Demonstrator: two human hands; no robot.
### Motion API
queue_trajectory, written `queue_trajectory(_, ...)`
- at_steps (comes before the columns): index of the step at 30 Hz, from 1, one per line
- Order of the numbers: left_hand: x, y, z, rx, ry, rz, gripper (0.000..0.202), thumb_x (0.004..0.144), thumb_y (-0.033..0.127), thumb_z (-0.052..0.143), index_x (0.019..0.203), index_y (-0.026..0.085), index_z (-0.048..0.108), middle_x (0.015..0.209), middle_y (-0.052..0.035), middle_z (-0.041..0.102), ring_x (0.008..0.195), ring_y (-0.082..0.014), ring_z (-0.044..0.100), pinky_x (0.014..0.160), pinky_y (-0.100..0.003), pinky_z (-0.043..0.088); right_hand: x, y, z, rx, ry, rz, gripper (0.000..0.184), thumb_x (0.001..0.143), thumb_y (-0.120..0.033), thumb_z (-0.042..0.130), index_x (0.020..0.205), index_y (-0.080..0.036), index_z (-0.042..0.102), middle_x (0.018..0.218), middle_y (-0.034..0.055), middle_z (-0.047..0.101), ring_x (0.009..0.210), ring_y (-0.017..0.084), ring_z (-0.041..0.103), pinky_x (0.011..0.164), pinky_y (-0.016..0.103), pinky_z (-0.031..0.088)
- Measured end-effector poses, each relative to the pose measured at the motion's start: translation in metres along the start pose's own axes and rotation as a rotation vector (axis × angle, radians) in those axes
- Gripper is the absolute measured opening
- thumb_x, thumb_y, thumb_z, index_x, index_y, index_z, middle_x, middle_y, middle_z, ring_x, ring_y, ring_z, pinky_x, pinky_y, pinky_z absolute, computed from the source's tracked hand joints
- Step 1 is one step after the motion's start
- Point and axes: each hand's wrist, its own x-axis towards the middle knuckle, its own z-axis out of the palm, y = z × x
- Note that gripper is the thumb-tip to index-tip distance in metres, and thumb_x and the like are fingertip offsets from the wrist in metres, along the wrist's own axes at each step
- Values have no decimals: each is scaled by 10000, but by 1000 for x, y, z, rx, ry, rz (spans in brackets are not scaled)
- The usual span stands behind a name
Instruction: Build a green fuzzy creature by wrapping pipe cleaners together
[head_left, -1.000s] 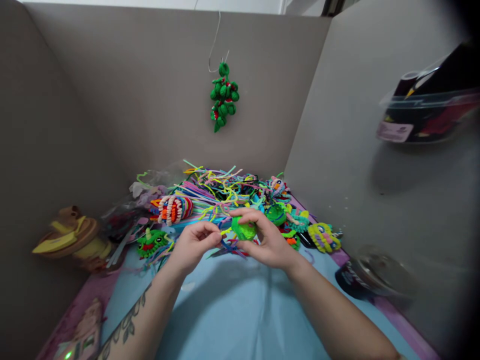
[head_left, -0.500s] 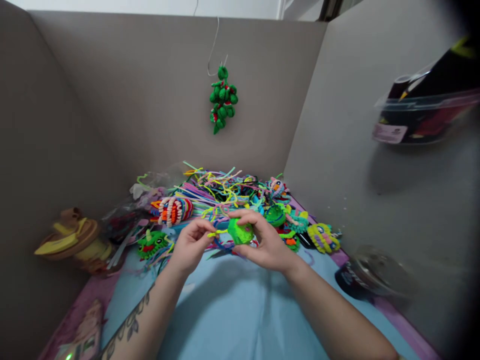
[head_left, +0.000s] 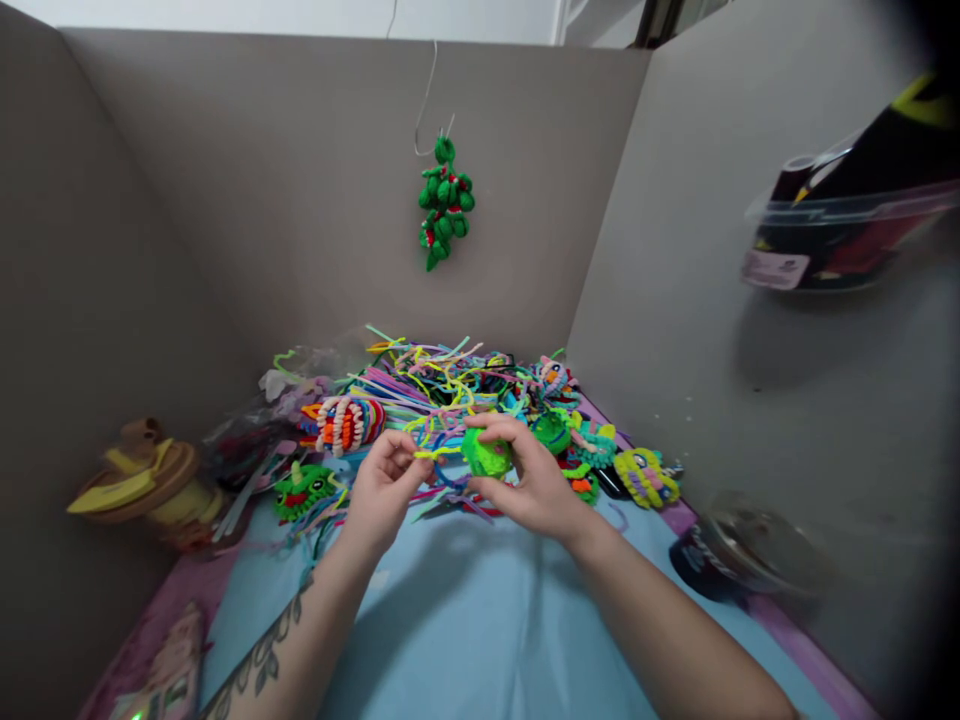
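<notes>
My right hand has its fingers and thumb wrapped round a bright green fuzzy ball, apparently made of pipe cleaners. From the ball's left side a yellow pipe cleaner sticks out, and my left hand pinches its end between thumb and fingers. Both hands are raised over the front of the table. Just behind them lies a heap of loose pipe cleaners in many colours. Below the ball, a pair of pliers or scissors is partly covered by my right hand.
Fuzzy figures lie around: a striped one, a green one, a yellow one. A lidded cup stands at right, a brown-yellow container at left. Grey panels enclose the table; a green ornament hangs at the back.
Both hands have shifted only slightly, the left a little upward and the right a little to the right. The ball has turned a little in my right hand; both grips stay.
</notes>
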Motion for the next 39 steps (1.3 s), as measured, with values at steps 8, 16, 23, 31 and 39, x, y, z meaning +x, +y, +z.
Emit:
queue_trajectory(8, -4, 11, 4, 110, -67, -16, 300, 644, 266, 782, 829, 186, 559, 760, 13, 619, 694, -122, 578, 603, -199, 434, 1, 1, -2, -74, -24, -35, 395, 792, -152, 651, 1114, -258, 449, 1278, 118, 544, 1242, 235, 497, 986, 405, 431)
queue_trajectory(16, -2, 12, 1, 198, -30, -42, 230, 720, 333, 715, 678, 168, 559, 641, 28, 569, 568, -94, 502, 556, -205, 395, 1, 2, -2, -64, -11, -46, 402, 782, -152, 670, 1104, -261, 454, 1261, 110, 552, 1220, 224, 511, 1000, 410, 420)
queue_trajectory(23, 1, 16, 1, -47, -37, -159, 379, 631, 379, 792, 602, 167, 479, 492, 64, 504, 465, -64, 437, 484, -179, 315, 0, 1, -2, 50, 17, 24, 399, 781, -188, 687, 1095, -269, 454, 1227, 96, 563, 1213, 228, 510, 998, 420, 428)
queue_trajectory(31, 7, 8, -2, -7, -50, -145, 330, 659, 308, 777, 789, 205, 492, 685, 42, 607, 613, -102, 536, 566, -190, 387, 2, 3, -5, -99, -46, -72, 465, 765, -119, 662, 1144, -266, 436, 1236, 112, 559, 1195, 234, 527, 987, 433, 445)
queue_trajectory(39, -4, 5, 7, 291, -81, 3, 215, 785, 321, 654, 947, 180, 639, 883, -37, 659, 768, -150, 587, 669, -233, 434, 4, 6, -22, -241, -266, -98, 657, 744, -153, 665, 1328, -239, 376, 1317, 142, 518, 1270, 266, 473, 1031, 443, 416)
